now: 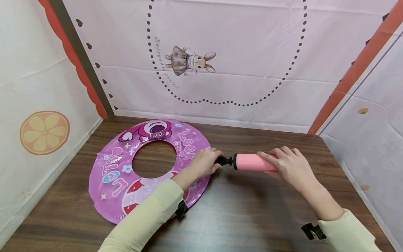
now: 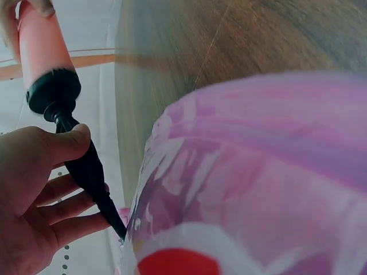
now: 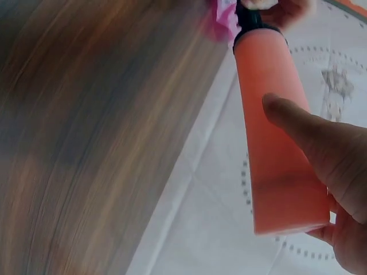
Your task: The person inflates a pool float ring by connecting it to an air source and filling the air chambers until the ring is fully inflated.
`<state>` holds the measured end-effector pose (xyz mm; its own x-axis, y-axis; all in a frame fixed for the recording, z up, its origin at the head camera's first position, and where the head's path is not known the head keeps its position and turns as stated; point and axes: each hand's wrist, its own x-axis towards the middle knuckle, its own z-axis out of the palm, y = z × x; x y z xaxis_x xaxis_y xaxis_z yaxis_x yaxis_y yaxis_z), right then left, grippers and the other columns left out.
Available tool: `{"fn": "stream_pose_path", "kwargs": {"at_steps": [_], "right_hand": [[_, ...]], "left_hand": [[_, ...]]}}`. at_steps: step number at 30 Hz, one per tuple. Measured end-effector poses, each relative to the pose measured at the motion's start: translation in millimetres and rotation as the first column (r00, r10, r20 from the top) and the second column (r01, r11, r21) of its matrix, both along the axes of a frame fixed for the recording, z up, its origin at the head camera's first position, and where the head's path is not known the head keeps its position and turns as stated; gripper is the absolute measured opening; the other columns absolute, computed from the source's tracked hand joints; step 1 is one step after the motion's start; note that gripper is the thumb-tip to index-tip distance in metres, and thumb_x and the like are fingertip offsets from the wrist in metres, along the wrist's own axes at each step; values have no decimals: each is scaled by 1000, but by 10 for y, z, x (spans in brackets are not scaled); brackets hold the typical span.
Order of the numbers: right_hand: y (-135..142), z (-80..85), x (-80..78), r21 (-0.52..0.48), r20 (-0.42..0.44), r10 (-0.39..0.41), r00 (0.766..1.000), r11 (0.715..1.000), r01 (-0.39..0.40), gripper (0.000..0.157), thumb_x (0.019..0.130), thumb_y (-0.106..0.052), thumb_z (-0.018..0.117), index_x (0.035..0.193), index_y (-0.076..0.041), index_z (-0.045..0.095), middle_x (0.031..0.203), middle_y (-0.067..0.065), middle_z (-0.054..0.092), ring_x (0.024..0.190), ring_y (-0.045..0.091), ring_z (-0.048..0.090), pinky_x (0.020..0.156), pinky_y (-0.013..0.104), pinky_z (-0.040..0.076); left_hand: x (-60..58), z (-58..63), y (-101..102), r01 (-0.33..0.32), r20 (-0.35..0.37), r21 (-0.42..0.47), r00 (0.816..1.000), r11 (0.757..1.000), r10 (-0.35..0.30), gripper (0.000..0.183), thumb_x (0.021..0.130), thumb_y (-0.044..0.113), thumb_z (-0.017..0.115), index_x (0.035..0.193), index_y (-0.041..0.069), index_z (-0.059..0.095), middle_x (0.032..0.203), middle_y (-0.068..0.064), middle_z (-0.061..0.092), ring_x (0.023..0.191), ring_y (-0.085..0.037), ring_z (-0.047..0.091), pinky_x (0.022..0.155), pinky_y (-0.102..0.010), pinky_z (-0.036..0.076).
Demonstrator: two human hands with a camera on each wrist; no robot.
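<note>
A purple printed swim ring (image 1: 104,168) lies on the left half of the wooden table. To its right is a hand air pump with a pink barrel (image 1: 252,162) and a black nozzle (image 2: 89,172). My left hand (image 1: 204,162) holds the nozzle between thumb and fingers, just over the ring's right edge. In the left wrist view the nozzle's tip meets the ring's side; the exact contact is hidden. My right hand (image 1: 291,168) grips the barrel, its thumb (image 3: 287,114) lying along the side in the right wrist view.
The brown wooden table (image 1: 239,217) is bounded by a printed cloth (image 1: 252,52) at the back and on both sides. Dark straps (image 1: 311,231) sit at both sleeve cuffs.
</note>
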<state>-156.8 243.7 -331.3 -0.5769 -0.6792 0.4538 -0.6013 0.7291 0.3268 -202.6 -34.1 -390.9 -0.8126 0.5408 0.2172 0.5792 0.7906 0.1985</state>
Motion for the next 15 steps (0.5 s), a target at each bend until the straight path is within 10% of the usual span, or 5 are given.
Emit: {"fn": "stream_pose_path", "kwargs": {"at_steps": [8,15], "right_hand": [[475,119,119,-88,59,-39,997,995,45,72,85,-69,19,116,-21,63,87,8,65,79,32,58,61,47,43],[706,256,180,-111,64,-86,994,990,92,77,83,-71,15,113,-19,64,89,9,65,79,34,56,61,50,42]], "left_hand": [[-27,-14,-39,-2,7,-18,1000,1000,2,37,80,28,70,114,14,61,103,-5,64,90,-21,62,79,-34,51],[-56,-47,-82,1,-31,8,1000,1000,-1,35,80,26,70,112,13,63,102,-5,64,88,-21,62,78,-34,51]]}}
